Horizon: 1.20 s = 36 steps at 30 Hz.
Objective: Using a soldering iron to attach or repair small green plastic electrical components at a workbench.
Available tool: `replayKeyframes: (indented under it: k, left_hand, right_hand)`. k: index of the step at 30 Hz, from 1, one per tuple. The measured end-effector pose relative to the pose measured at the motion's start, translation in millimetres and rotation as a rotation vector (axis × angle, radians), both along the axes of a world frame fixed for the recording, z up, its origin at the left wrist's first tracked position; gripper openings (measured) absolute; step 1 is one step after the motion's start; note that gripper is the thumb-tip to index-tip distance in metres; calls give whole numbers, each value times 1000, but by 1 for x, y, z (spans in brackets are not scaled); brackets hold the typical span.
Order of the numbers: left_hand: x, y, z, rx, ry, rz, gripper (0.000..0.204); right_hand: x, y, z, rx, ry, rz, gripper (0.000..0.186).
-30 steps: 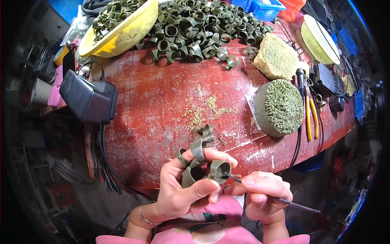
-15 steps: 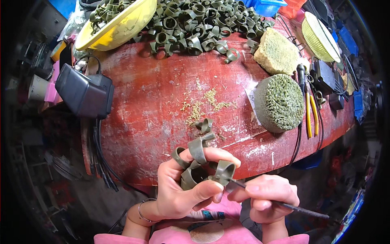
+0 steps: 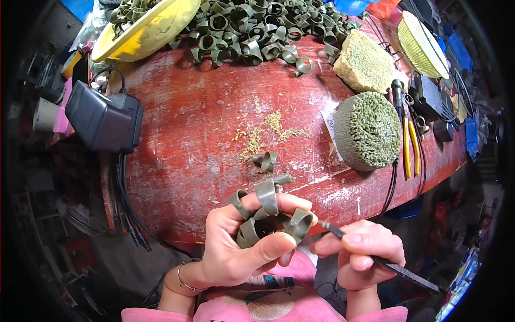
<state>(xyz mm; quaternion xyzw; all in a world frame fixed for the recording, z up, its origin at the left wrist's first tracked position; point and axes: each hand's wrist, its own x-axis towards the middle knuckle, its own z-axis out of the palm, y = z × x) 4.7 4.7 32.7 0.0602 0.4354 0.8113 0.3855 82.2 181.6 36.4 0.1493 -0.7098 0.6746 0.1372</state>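
My left hand [image 3: 241, 244] is closed around a cluster of dark green, wax-like rings. One ring [image 3: 266, 197] sits over its index finger, with a stem sticking out to the right. Another ring [image 3: 299, 224] is pinched near the thumb and fingertips, and further ones lie in the palm, partly hidden. In my right hand [image 3: 370, 252] is a slim black rod-shaped tool [image 3: 405, 275], held like a pen. Its narrow tip is just right of the pinched ring, apart from it. A loose ring [image 3: 268, 161] lies on the red table [image 3: 188, 177] beyond my left hand.
Many green rings [image 3: 252, 27] are heaped at the back, beside a yellow bowl [image 3: 139, 35] of more. At right are a round green block [image 3: 369, 131], a yellowish block [image 3: 365, 61], yellow-handled pliers [image 3: 410, 145] and a basket [image 3: 424, 45]. A black adapter [image 3: 104, 118] with cables stands left. Shavings [image 3: 263, 134] lie mid-table.
My right hand has drawn the tool back to the right, taking its tip away from the pinched ring. That ring has turned slightly in my left fingers. The whole view has shifted a little.
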Motion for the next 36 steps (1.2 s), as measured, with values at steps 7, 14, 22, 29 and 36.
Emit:
replayKeyframes:
  k: [7, 14, 22, 29, 36]
  left_hand:
    - [1, 0, -7, -15, -11, -40, 39]
    - [2, 6, -10, -14, -19, -60, 39]
    - [1, 16, -3, -178, 66, 21, 50]
    - [-2, 12, -3, -180, -33, -52, 48]
    - [-7, 11, -10, -133, -27, -41, 37]
  right_hand:
    - [-2, -19, -11, -50, -8, -267, 17]
    - [-4, -14, -7, -159, 61, -235, 16]
    - [-11, -7, -2, 59, 112, -196, 17]
    - [-14, -8, 19, 552, 201, -132, 19]
    - [-7, -4, 21, 638, 160, -71, 22]
